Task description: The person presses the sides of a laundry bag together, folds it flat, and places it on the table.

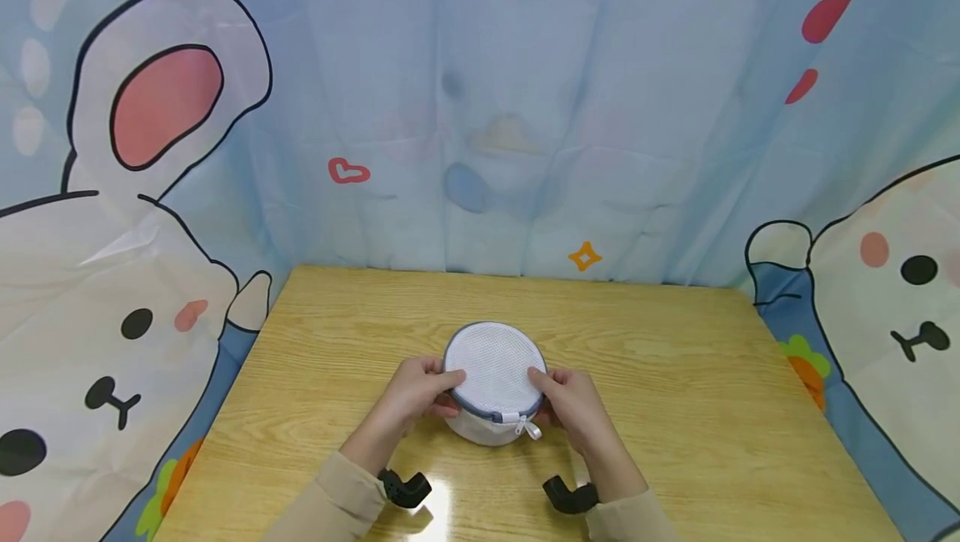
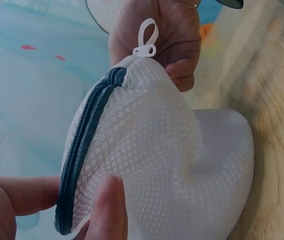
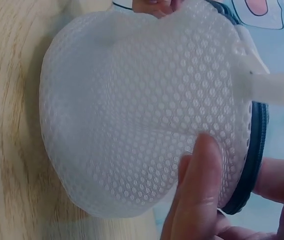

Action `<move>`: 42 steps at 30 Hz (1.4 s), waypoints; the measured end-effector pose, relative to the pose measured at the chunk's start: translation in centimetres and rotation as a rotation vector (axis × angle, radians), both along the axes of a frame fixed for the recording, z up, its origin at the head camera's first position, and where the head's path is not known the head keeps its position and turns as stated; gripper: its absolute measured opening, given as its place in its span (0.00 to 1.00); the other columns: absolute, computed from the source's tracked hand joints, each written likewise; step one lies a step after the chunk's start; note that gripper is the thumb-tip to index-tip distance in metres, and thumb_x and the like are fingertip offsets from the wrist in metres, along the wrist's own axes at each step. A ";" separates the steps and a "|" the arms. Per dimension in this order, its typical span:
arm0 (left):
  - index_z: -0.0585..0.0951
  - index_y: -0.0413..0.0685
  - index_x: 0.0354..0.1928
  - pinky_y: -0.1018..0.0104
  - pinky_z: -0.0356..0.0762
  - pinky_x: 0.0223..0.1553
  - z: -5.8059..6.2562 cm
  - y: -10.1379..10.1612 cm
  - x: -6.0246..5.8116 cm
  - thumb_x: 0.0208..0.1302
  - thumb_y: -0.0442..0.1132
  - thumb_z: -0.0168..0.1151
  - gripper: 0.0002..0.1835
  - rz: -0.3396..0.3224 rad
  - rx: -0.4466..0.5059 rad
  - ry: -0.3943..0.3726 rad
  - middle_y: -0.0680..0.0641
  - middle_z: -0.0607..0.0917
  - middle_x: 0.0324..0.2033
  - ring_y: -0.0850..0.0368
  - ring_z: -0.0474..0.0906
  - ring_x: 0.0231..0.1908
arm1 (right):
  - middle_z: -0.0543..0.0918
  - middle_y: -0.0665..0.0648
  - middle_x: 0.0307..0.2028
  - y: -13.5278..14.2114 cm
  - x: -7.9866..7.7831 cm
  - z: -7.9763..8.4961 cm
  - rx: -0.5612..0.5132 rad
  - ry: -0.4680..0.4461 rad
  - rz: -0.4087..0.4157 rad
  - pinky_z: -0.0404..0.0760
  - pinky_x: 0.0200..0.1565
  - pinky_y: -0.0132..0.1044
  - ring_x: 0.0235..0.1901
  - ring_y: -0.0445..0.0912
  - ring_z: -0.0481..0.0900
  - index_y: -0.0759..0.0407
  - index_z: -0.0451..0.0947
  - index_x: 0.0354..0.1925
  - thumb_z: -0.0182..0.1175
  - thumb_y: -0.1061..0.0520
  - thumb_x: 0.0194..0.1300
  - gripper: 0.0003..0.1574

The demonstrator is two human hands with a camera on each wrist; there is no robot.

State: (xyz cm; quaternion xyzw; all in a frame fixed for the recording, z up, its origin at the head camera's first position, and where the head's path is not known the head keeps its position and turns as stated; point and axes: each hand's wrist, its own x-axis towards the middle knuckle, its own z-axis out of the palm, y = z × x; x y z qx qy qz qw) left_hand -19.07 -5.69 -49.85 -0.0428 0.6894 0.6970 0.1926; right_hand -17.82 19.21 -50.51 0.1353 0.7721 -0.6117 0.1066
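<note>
A round white mesh laundry bag (image 1: 495, 367) with a dark blue-grey zipper round its top edge stands on the table, between both hands. My left hand (image 1: 420, 392) pinches its left rim, thumb on top and fingers at the side. On the opposite side, my right hand (image 1: 573, 404) pinches the rim in the same manner. A white zipper pull with a loop (image 2: 146, 42) hangs at the front right of the rim. In the right wrist view the mesh side wall (image 3: 132, 115) looks soft and dented. The inside of the bag is hidden.
The bag rests on a light wooden table (image 1: 337, 317). Behind and beside the table hangs a blue cloth (image 1: 585, 67) printed with cartoon animals. Black wrist mounts (image 1: 405, 489) sit below both hands, near the beige sleeves (image 1: 330, 500).
</note>
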 end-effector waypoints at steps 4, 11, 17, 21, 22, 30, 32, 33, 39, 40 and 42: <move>0.81 0.30 0.41 0.67 0.88 0.28 -0.3 0.1 0.1 0.66 0.39 0.68 0.15 -0.022 0.014 -0.008 0.45 0.86 0.23 0.59 0.86 0.23 | 0.83 0.54 0.25 -0.1 0.3 0.1 0.003 -0.019 0.022 0.83 0.26 0.32 0.23 0.43 0.80 0.68 0.82 0.43 0.62 0.46 0.72 0.24; 0.82 0.26 0.49 0.69 0.88 0.33 -0.7 0.2 0.1 0.68 0.34 0.65 0.15 -0.047 0.036 -0.008 0.45 0.88 0.28 0.60 0.87 0.27 | 0.80 0.52 0.22 -0.4 0.2 -0.2 -0.079 -0.006 0.009 0.78 0.21 0.28 0.19 0.39 0.76 0.71 0.82 0.42 0.64 0.52 0.72 0.19; 0.81 0.24 0.50 0.71 0.87 0.32 -1.2 0.3 0.0 0.68 0.30 0.63 0.14 -0.045 0.041 -0.025 0.45 0.87 0.29 0.61 0.86 0.27 | 0.80 0.52 0.20 -0.4 0.0 -0.8 -0.155 -0.035 0.019 0.78 0.20 0.28 0.17 0.39 0.75 0.72 0.81 0.41 0.62 0.57 0.72 0.15; 0.80 0.23 0.50 0.71 0.87 0.31 -1.5 0.5 -0.1 0.69 0.29 0.62 0.13 -0.037 0.033 -0.024 0.44 0.86 0.30 0.60 0.86 0.26 | 0.81 0.51 0.20 -0.4 -0.2 -1.0 -0.175 -0.043 0.021 0.76 0.20 0.27 0.17 0.38 0.74 0.72 0.80 0.41 0.61 0.57 0.73 0.15; 0.80 0.23 0.50 0.71 0.87 0.32 -1.6 0.6 -0.1 0.69 0.28 0.62 0.13 -0.034 0.031 -0.024 0.44 0.86 0.30 0.60 0.86 0.26 | 0.81 0.51 0.20 -0.4 -0.2 -1.0 -0.171 -0.041 0.020 0.75 0.19 0.27 0.17 0.38 0.74 0.72 0.80 0.41 0.61 0.57 0.73 0.15; 0.81 0.25 0.49 0.70 0.87 0.31 -1.9 0.8 -0.3 0.70 0.28 0.61 0.11 -0.020 -0.016 -0.025 0.42 0.86 0.32 0.61 0.86 0.26 | 0.80 0.52 0.21 -0.5 -0.4 -1.5 -0.108 -0.030 0.026 0.73 0.18 0.27 0.18 0.39 0.72 0.71 0.81 0.43 0.60 0.56 0.75 0.16; 0.81 0.25 0.48 0.70 0.87 0.31 -1.9 0.8 -0.3 0.70 0.29 0.61 0.11 -0.020 -0.023 -0.026 0.42 0.86 0.32 0.61 0.86 0.26 | 0.80 0.52 0.21 -0.5 -0.4 -1.5 -0.113 -0.030 0.027 0.73 0.19 0.28 0.18 0.39 0.72 0.71 0.81 0.42 0.60 0.56 0.75 0.16; 0.81 0.26 0.48 0.71 0.87 0.30 -1.9 0.8 -0.2 0.70 0.29 0.62 0.11 -0.019 -0.028 -0.027 0.42 0.87 0.31 0.61 0.86 0.26 | 0.80 0.52 0.21 -0.5 -0.4 -1.6 -0.117 -0.029 0.028 0.74 0.19 0.28 0.18 0.39 0.72 0.71 0.81 0.42 0.60 0.57 0.74 0.15; 0.82 0.27 0.46 0.69 0.87 0.29 -1.6 0.6 -0.1 0.67 0.33 0.64 0.13 -0.026 -0.029 -0.027 0.45 0.86 0.28 0.60 0.85 0.25 | 0.80 0.52 0.21 -0.3 -0.1 -1.6 -0.125 -0.012 0.054 0.76 0.21 0.28 0.18 0.39 0.73 0.71 0.81 0.41 0.59 0.52 0.75 0.19; 0.82 0.27 0.45 0.68 0.88 0.29 -1.5 0.6 -0.1 0.67 0.35 0.64 0.14 -0.033 -0.036 -0.023 0.45 0.86 0.26 0.60 0.85 0.24 | 0.80 0.52 0.22 -0.2 0.0 -1.6 -0.117 -0.007 0.058 0.76 0.21 0.28 0.19 0.40 0.74 0.70 0.81 0.42 0.59 0.50 0.75 0.22; 0.81 0.28 0.43 0.65 0.88 0.28 -1.3 0.5 -0.2 0.68 0.40 0.64 0.16 -0.047 -0.072 -0.007 0.44 0.85 0.24 0.59 0.85 0.22 | 0.80 0.53 0.23 0.0 0.2 -1.4 -0.098 -0.001 0.057 0.78 0.23 0.30 0.21 0.41 0.75 0.70 0.81 0.43 0.58 0.44 0.76 0.27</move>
